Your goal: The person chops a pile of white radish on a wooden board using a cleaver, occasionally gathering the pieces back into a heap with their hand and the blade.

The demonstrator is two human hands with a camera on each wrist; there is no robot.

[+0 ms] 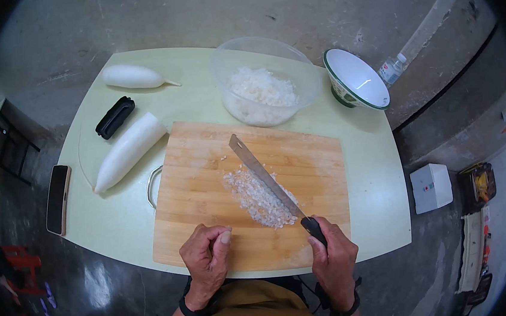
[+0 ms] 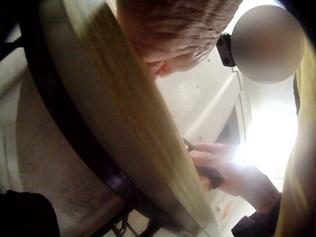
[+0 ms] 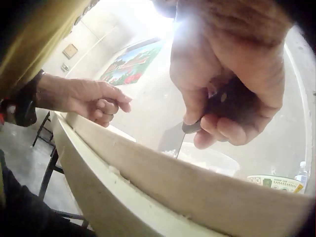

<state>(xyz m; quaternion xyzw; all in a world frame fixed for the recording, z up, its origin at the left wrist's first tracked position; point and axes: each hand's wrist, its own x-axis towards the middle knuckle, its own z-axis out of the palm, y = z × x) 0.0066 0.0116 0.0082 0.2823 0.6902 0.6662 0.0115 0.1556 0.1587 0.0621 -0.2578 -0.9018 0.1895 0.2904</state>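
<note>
My right hand (image 1: 333,254) grips the black handle of a kitchen knife (image 1: 263,175), its long blade pointing away and to the left. The blade lies across a spread of finely chopped white bits (image 1: 256,200), probably radish, on a wooden cutting board (image 1: 320,170). In the right wrist view, the right fingers (image 3: 232,129) are curled round the dark handle. My left hand (image 1: 207,255) is at the board's near edge, left of the chopped bits, fingers curled and holding nothing. The right wrist view also shows the left hand (image 3: 91,101) with folded fingers.
Behind the board stand a clear plastic bowl (image 1: 292,58) of shredded white radish and a white bowl (image 1: 357,79) with a green rim. To the left lie a cut white radish (image 1: 129,152), a whole one (image 1: 134,76), a black case (image 1: 115,117) and a phone (image 1: 58,199).
</note>
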